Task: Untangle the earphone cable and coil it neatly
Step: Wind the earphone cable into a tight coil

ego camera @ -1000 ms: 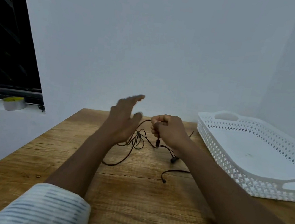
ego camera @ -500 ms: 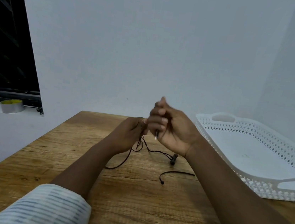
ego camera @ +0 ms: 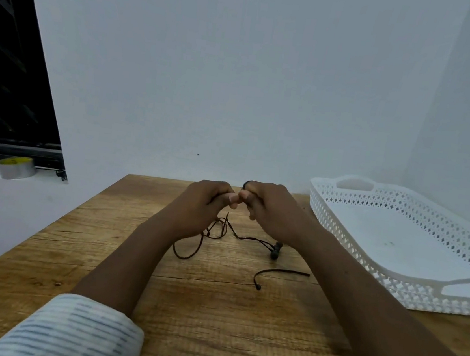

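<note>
A thin dark earphone cable point(ego camera: 245, 238) lies in tangled loops on the wooden table point(ego camera: 210, 322), with an earbud point(ego camera: 275, 251) under my right wrist and a loose end point(ego camera: 257, 286) nearer me. My left hand point(ego camera: 200, 206) and my right hand point(ego camera: 271, 209) are raised just above the table, fingertips meeting. Both pinch the cable between curled fingers, and strands hang from them down to the loops. The pinched stretch is mostly hidden by the fingers.
A white perforated plastic tray point(ego camera: 341, 220) with handles stands on the table at the right. A roll of tape point(ego camera: 15, 170) sits on the window ledge at the far left. The wall rises right behind the table's far edge.
My left hand went from open fingers to gripping the cable. My right hand dropped from its raised, turned pose, and both hands now meet fingertip to fingertip.
</note>
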{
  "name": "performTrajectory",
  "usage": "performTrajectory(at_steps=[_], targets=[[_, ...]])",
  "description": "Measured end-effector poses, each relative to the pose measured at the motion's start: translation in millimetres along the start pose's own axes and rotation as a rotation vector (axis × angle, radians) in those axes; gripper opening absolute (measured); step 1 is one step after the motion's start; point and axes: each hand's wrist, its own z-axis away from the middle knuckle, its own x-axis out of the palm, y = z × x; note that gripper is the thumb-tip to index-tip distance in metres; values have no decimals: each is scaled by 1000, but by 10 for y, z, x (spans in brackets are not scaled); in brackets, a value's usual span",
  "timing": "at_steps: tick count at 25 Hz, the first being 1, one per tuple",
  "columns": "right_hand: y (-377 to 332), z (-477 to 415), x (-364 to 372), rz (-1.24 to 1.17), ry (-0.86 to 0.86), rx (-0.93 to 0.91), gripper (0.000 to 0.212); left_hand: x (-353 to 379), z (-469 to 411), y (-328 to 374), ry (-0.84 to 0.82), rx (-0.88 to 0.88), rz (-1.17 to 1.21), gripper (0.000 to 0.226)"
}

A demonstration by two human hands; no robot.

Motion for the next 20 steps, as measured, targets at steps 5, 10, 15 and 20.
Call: performTrajectory(at_steps=[5,10,15,20], targets=[[-189,58,-91,-371,-237,204,38,-37,-12,-149,64,18,7,31],[-263,13,-133,-1294,-305,352,40,28,23,-29,39,-12,206,42],[-374,-79,-162,-1835,-32,243,38,158,40,145,-208,-62,249,31],[-214,-105,-86,-941,401,-21,33,181,67,170,-385,-100,211,29]])
